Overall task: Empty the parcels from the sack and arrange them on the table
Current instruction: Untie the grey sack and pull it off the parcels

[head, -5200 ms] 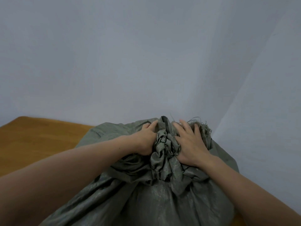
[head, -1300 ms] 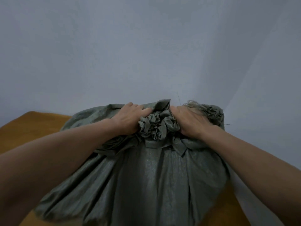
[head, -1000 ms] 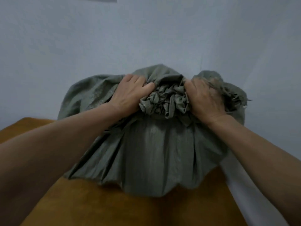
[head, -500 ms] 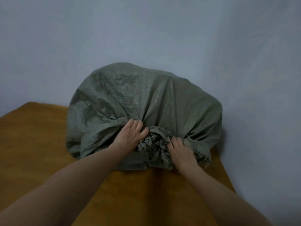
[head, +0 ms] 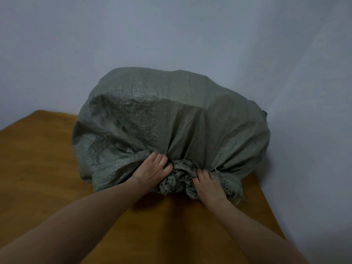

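Note:
A bulging grey-green woven sack [head: 171,115] lies on its side on the wooden table [head: 38,168], its bunched mouth [head: 179,180] pointing toward me. My left hand [head: 152,170] grips the gathered fabric on the left of the mouth. My right hand [head: 207,183] grips the frayed fabric on the right of the mouth. The parcels are hidden inside the sack; angular shapes push against the cloth.
A pale wall [head: 171,35] stands right behind the sack and along the table's right edge [head: 272,216]. Bare tabletop stretches to the left of the sack and in front of it, between my forearms.
The sack was lifted by its bunched mouth, tipped over away from me and laid on its side on the table. Both hands kept their hold and came down with the mouth.

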